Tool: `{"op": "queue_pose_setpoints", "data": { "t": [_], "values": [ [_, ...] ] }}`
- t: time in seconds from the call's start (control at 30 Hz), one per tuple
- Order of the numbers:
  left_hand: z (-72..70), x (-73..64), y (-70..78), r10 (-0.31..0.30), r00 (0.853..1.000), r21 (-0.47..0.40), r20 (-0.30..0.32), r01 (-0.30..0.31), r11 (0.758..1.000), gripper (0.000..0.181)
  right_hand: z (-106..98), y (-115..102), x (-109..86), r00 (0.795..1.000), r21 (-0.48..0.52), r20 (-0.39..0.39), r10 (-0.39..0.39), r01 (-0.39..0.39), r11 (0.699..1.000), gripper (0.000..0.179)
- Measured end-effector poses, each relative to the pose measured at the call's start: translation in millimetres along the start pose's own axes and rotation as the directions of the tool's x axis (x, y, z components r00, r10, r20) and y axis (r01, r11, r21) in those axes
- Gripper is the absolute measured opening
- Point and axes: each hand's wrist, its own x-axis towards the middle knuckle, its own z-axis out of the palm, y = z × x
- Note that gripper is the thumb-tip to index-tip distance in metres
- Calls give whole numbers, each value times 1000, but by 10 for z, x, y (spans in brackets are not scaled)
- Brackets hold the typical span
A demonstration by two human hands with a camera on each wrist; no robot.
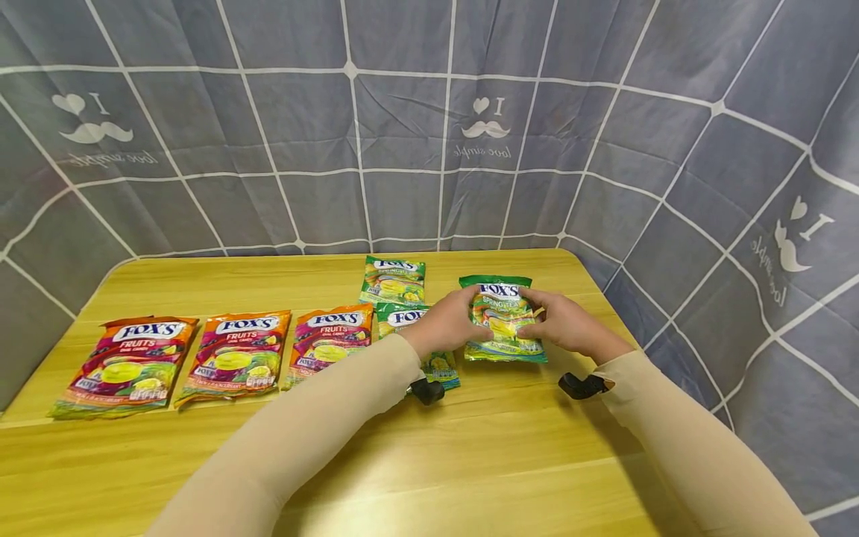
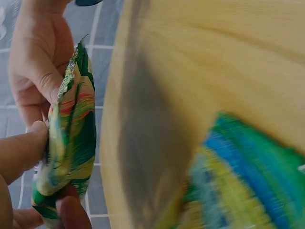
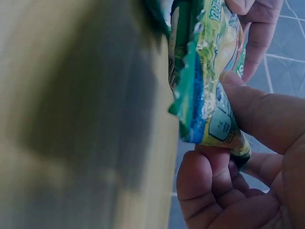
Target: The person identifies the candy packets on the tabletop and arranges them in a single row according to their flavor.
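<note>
Both hands hold a green Fox's Spring Tea candy bag (image 1: 503,317) between them, over the right part of the table. My left hand (image 1: 448,322) pinches its left edge, thumb on the front and fingers behind. On the opposite edge, my right hand (image 1: 570,324) grips the same way. The wrist views show the bag (image 2: 71,129) raised off the wood, with a shadow below it. A second green bag (image 1: 439,365) lies just left of it, partly hidden by my left hand and sleeve. Behind that one sits another green Spring Tea bag (image 1: 394,280).
Three orange-and-purple Fox's Fruits bags lie in a row to the left: an outer one (image 1: 127,362), a middle one (image 1: 236,350) and one by my left sleeve (image 1: 332,332). A grey checked curtain (image 1: 403,134) encloses the back and sides of the wooden table (image 1: 470,462).
</note>
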Motion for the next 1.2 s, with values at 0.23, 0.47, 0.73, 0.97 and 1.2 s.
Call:
{"op": "queue_pose_setpoints", "data": {
  "t": [0.23, 0.47, 0.73, 0.97, 1.2],
  "values": [
    [143, -97, -66, -40, 999, 268, 22, 32, 963, 98, 180, 91, -14, 998, -47, 68, -13, 17, 999, 89],
    [197, -135, -101, -61, 998, 521, 9, 48, 852, 95, 249, 166, 22, 992, -44, 122, -23, 29, 999, 92],
    [193, -96, -137, -105, 993, 530, 51, 62, 846, 94, 240, 239, 51, 984, -40, 179, -11, 18, 999, 95],
    [140, -68, -139, -145, 984, 534, 101, 69, 843, 99, 229, 270, 100, 978, -44, 210, -16, 26, 999, 93],
    [163, -67, -155, -140, 985, 546, 97, 65, 835, 99, 170, 275, 117, 970, -125, 243, 20, 11, 992, 91]
  ]
}}
